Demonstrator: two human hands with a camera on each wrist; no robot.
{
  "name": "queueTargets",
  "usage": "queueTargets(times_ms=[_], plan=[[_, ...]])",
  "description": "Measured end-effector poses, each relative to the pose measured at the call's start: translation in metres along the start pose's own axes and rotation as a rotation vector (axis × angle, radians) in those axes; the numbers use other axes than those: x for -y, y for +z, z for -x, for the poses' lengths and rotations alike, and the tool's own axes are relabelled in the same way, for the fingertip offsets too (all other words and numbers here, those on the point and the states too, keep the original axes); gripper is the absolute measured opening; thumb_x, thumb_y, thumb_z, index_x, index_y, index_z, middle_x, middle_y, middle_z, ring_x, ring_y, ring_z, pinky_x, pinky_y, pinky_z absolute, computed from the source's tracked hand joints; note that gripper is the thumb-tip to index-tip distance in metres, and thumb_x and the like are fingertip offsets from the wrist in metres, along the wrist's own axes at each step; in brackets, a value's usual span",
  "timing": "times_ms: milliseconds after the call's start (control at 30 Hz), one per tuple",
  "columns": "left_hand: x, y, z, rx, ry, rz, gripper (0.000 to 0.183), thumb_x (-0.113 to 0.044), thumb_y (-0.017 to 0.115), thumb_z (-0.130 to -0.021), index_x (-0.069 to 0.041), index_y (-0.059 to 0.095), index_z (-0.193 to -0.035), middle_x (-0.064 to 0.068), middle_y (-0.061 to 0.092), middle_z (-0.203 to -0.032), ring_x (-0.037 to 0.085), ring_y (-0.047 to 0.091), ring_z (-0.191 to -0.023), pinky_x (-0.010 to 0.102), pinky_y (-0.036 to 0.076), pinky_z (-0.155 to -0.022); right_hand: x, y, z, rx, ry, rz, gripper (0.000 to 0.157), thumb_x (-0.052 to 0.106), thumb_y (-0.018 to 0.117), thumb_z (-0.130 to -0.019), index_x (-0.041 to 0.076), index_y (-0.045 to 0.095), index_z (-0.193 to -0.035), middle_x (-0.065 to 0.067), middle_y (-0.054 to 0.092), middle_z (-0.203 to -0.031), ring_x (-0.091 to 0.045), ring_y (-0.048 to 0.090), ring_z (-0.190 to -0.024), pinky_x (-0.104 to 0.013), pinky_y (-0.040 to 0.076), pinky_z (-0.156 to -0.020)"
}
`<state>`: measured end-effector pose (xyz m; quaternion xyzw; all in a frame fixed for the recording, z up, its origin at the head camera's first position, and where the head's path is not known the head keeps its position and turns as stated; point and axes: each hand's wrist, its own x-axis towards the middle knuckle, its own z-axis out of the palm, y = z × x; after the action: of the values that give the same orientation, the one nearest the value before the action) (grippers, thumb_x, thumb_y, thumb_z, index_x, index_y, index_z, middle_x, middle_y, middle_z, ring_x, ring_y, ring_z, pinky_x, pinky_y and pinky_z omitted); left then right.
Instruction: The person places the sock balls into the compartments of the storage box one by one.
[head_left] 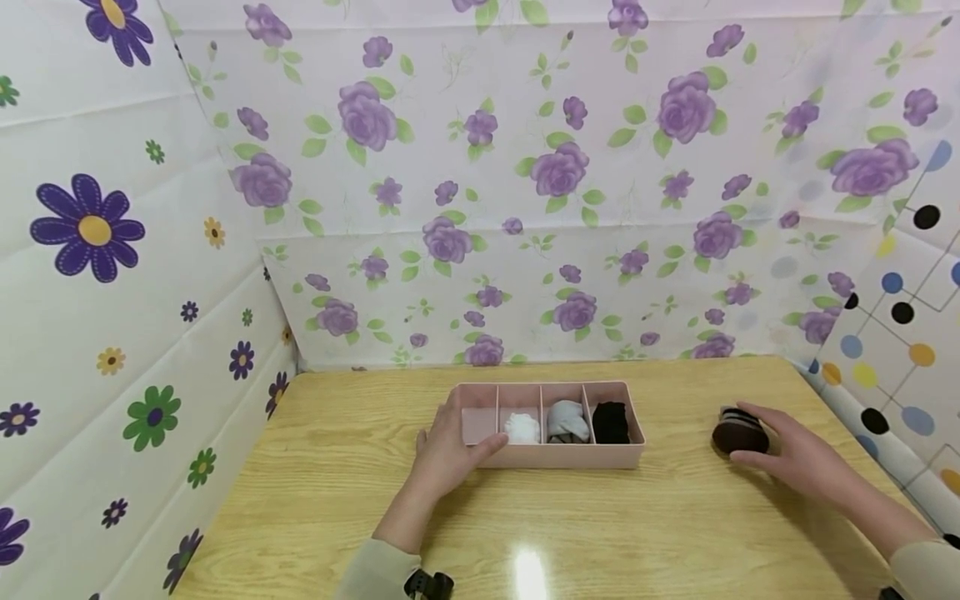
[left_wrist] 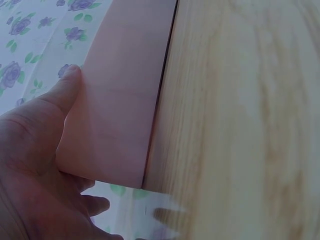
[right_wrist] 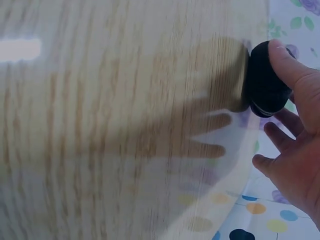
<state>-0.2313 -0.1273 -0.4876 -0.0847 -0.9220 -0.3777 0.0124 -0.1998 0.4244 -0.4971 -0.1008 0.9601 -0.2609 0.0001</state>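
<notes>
A pink divided storage box (head_left: 558,456) stands on the table, with four compartments in a row. My left hand (head_left: 444,454) holds its left end, thumb at the front rim and fingers round the end wall; the left wrist view shows the thumb (left_wrist: 70,85) along the edge. From the left, one compartment is bare, then come a white bundle (head_left: 522,428), a grey bundle (head_left: 567,422) and a black bundle (head_left: 611,422) of cloth. Off to the right, my right hand (head_left: 802,454) pinches a dark rolled-up sock (right_wrist: 267,80) with a striped edge, between thumb and fingers.
The wooden table (head_left: 360,400) has a glossy top. Behind it hangs a rose-patterned sheet (head_left: 480,208), with a flower-patterned sheet (head_left: 150,292) at the left and a dotted sheet (head_left: 911,333) at the right.
</notes>
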Motion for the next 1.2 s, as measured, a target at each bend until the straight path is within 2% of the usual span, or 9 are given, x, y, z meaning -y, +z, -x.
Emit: queueTargets(times_ms=[267, 533, 867, 1067, 1200], plan=[[0.0004, 0.0005, 0.0001, -0.003, 0.002, 0.001, 0.121, -0.067, 0.078, -0.095, -0.010, 0.011, -0.178, 0.017, 0.025, -0.180, 0.044, 0.022, -0.166, 0.084, 0.008, -0.123, -0.0009, 0.0013, -0.0059, -0.004, -0.008, -0.016, 0.087, 0.046, 0.082, -0.100, -0.007, 0.048, -0.160, -0.041, 0.046, -0.157, -0.066, 0.043, -0.141, -0.080, 0.043, -0.103], [0.0016, 0.0011, 0.0007, 0.001, 0.000, -0.003, 0.122, -0.068, 0.078, -0.095, -0.009, 0.012, -0.178, 0.017, 0.024, -0.181, 0.044, 0.022, -0.166, 0.084, 0.009, -0.123, -0.0005, 0.0043, -0.0085, -0.011, 0.003, -0.022, 0.084, 0.049, 0.078, -0.104, -0.008, 0.050, -0.159, -0.041, 0.052, -0.152, -0.065, 0.048, -0.137, -0.078, 0.046, -0.100], [0.0001, -0.0009, 0.0007, -0.002, 0.017, 0.005, 0.121, -0.068, 0.078, -0.096, -0.009, 0.012, -0.178, 0.017, 0.026, -0.180, 0.042, 0.025, -0.165, 0.085, 0.010, -0.122, -0.0004, 0.0086, -0.0086, -0.061, -0.028, 0.005, 0.077, 0.040, 0.082, -0.102, -0.010, 0.056, -0.154, -0.040, 0.059, -0.145, -0.064, 0.055, -0.131, -0.075, 0.050, -0.098], [0.0009, -0.0001, 0.0005, 0.000, 0.013, 0.012, 0.121, -0.069, 0.077, -0.096, -0.008, 0.012, -0.178, 0.017, 0.025, -0.181, 0.042, 0.023, -0.166, 0.084, 0.010, -0.123, -0.0007, 0.0061, -0.0085, -0.042, 0.024, -0.022, 0.081, 0.046, 0.082, -0.102, -0.008, 0.054, -0.154, -0.039, 0.059, -0.145, -0.060, 0.060, -0.127, -0.068, 0.056, -0.093], [0.0016, 0.0005, 0.0006, 0.000, 0.008, 0.009, 0.123, -0.070, 0.077, -0.095, -0.008, 0.011, -0.178, 0.018, 0.023, -0.181, 0.043, 0.023, -0.166, 0.084, 0.010, -0.123, -0.0012, 0.0036, -0.0100, -0.033, 0.019, -0.025, 0.081, 0.045, 0.083, -0.101, -0.010, 0.054, -0.152, -0.038, 0.060, -0.142, -0.057, 0.063, -0.122, -0.061, 0.058, -0.089]])
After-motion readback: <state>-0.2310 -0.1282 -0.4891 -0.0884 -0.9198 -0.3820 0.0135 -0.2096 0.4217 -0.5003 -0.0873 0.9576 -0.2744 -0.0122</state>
